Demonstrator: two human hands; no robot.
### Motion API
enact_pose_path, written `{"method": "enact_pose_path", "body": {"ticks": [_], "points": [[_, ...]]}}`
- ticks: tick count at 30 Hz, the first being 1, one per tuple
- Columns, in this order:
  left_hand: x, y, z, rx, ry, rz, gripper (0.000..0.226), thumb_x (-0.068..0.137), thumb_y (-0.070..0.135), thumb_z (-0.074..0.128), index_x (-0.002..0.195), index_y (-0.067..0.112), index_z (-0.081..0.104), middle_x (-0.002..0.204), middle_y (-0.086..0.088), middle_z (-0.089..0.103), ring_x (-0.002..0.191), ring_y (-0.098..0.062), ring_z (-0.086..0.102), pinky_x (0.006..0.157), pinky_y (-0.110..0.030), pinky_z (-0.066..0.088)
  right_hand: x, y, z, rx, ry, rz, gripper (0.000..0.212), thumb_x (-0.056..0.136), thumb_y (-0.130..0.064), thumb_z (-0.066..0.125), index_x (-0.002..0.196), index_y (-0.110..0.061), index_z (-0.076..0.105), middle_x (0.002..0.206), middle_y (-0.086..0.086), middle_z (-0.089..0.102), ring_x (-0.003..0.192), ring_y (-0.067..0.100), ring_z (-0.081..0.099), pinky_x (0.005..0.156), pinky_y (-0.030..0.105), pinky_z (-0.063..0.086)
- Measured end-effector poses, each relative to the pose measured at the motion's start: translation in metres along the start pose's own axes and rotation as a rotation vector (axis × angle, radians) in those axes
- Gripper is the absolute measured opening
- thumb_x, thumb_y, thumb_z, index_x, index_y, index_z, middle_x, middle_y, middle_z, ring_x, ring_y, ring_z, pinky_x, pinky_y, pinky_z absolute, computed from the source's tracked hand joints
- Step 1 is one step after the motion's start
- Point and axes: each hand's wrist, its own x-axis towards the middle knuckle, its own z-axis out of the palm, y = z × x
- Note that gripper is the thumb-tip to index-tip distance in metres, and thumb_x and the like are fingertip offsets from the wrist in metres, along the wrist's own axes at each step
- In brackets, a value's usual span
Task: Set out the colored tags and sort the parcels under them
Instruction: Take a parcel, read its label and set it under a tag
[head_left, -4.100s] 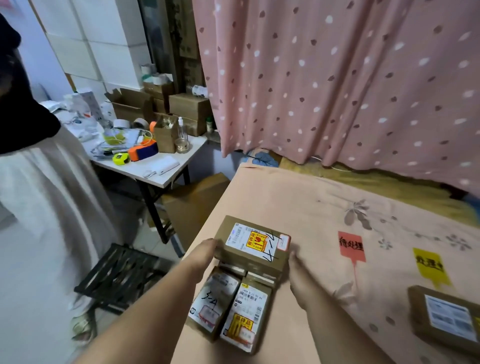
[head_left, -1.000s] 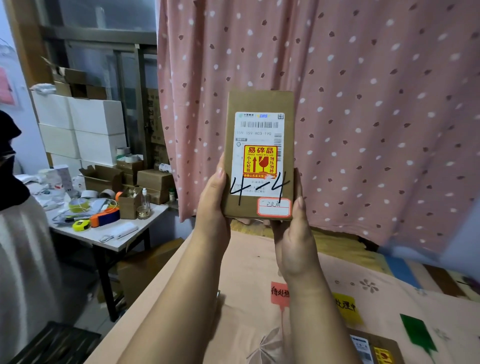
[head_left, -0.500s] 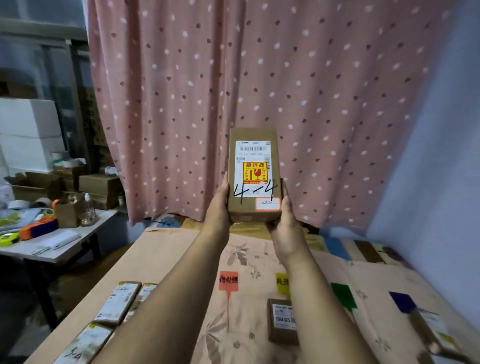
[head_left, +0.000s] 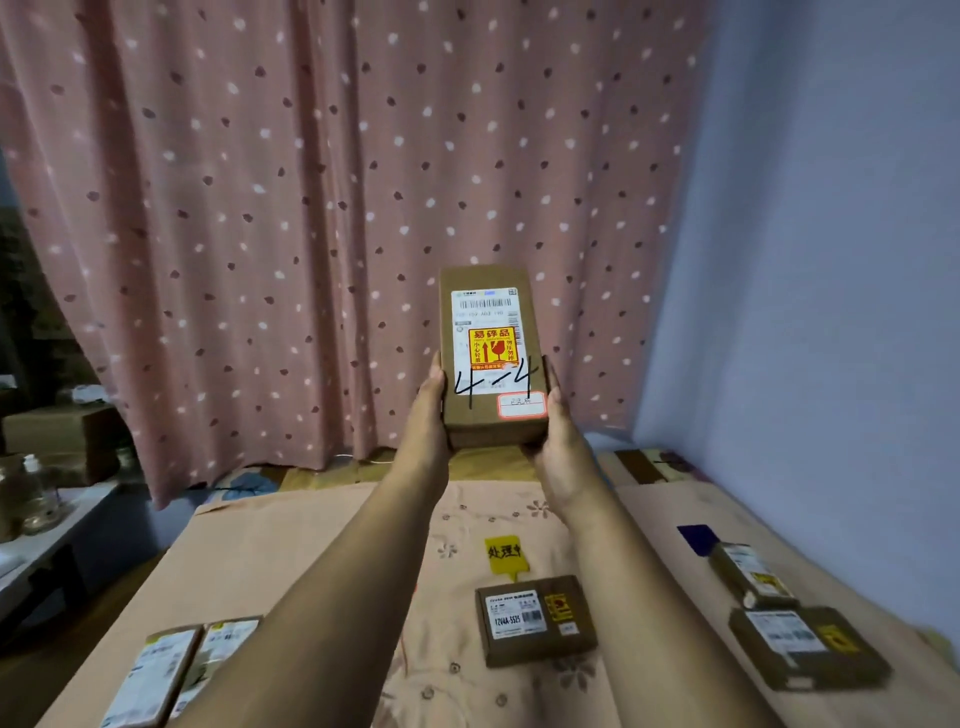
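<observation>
While both arms were stretched forward, the left hand and the right hand held a brown cardboard parcel upright between them, well above the bed and in front of the dotted pink curtain. Each hand clasped one lower edge of the box, fingers wrapped behind and thumbs along the sides. Its face showed a white shipping label, a yellow-and-red fragile sticker, the handwritten mark "4-4" and a small red-bordered sticker at the lower right.

Below, on the floral bedsheet, a yellow tag lay with one parcel just beneath it. A dark blue tag lay to the right, with two parcels under it. Two unsorted parcels sat at the left edge.

By my reading, the tags were already out and the step in hand was reading this parcel's label to decide its group. The next move would call for matching the small red-bordered sticker to a tag, then lowering the box flat beneath that tag, gently, given the fragile sticker. Any red or green tag was hidden behind the arms, so I could not tell the destination.
</observation>
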Motion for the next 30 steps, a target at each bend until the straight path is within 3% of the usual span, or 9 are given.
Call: {"method": "enact_pose_path", "body": {"ticks": [3, 8, 13, 15, 19, 24, 30], "points": [[-0.003, 0.000, 0.006, -0.022, -0.021, -0.044, 0.046, 0.101, 0.049, 0.030, 0.129, 0.029, 0.060, 0.114, 0.000, 0.074, 0.103, -0.016, 0.070, 0.079, -0.033, 0.056, -0.015, -0.009, -0.002, -0.012, 0.055, 0.004, 0.059, 0.085, -0.080, 0.029, 0.139, -0.057, 0.037, 0.144, -0.012, 0.050, 0.138, 0.017, 0.041, 0.116, 0.050, 0.029], [-0.013, -0.004, 0.016, -0.019, -0.107, -0.088, 0.040, 0.103, 0.045, 0.029, 0.117, 0.032, 0.063, 0.099, 0.009, 0.077, 0.087, -0.006, 0.073, 0.061, -0.022, 0.055, -0.033, -0.014, -0.012, 0.060, 0.154, 0.050, 0.053, 0.098, -0.059, 0.028, 0.142, -0.036, 0.044, 0.137, -0.001, 0.059, 0.124, 0.014, 0.056, 0.104, 0.034, 0.046], [-0.021, -0.015, 0.022, -0.007, -0.144, -0.141, 0.045, 0.101, 0.053, 0.030, 0.128, 0.030, 0.058, 0.111, 0.002, 0.074, 0.102, -0.015, 0.071, 0.072, -0.029, 0.055, -0.055, -0.020, -0.023, 0.005, 0.216, 0.120, 0.036, 0.097, -0.062, 0.026, 0.107, -0.052, 0.059, 0.108, -0.012, 0.071, 0.096, 0.006, 0.069, 0.075, 0.025, 0.056], [-0.024, -0.019, 0.027, -0.003, -0.162, -0.152, 0.046, 0.101, 0.053, 0.031, 0.128, 0.029, 0.059, 0.110, 0.001, 0.075, 0.101, -0.016, 0.071, 0.076, -0.031, 0.057, -0.062, -0.022, -0.029, -0.015, 0.228, 0.114, 0.037, 0.095, -0.065, 0.027, 0.110, -0.053, 0.059, 0.112, -0.011, 0.071, 0.102, 0.008, 0.067, 0.075, 0.026, 0.056], [-0.033, -0.029, 0.042, -0.005, -0.191, -0.184, 0.043, 0.100, 0.054, 0.032, 0.123, 0.031, 0.062, 0.107, 0.002, 0.076, 0.100, -0.017, 0.072, 0.091, -0.039, 0.055, -0.072, -0.020, -0.045, -0.021, 0.256, 0.088, 0.043, 0.097, -0.061, 0.028, 0.134, -0.049, 0.047, 0.121, -0.008, 0.066, 0.110, 0.012, 0.063, 0.077, 0.029, 0.057], [-0.029, -0.042, 0.073, 0.033, -0.201, -0.226, 0.047, 0.096, 0.062, 0.033, 0.121, 0.034, 0.062, 0.108, 0.003, 0.075, 0.104, -0.019, 0.070, 0.096, -0.041, 0.051, -0.072, -0.026, -0.078, -0.065, 0.292, 0.074, 0.039, 0.097, -0.061, 0.029, 0.130, -0.054, 0.047, 0.124, -0.011, 0.065, 0.118, 0.013, 0.059, 0.100, 0.041, 0.051], [-0.015, -0.075, 0.121, 0.012, -0.195, -0.258, 0.052, 0.097, 0.059, 0.034, 0.139, 0.032, 0.049, 0.117, 0.000, 0.072, 0.104, -0.017, 0.068, 0.077, -0.031, 0.054, -0.060, -0.021, -0.132, -0.075, 0.295, 0.085, 0.029, 0.098, -0.061, 0.029, 0.115, -0.061, 0.052, 0.118, -0.013, 0.067, 0.112, 0.011, 0.063, 0.102, 0.042, 0.050]]}}
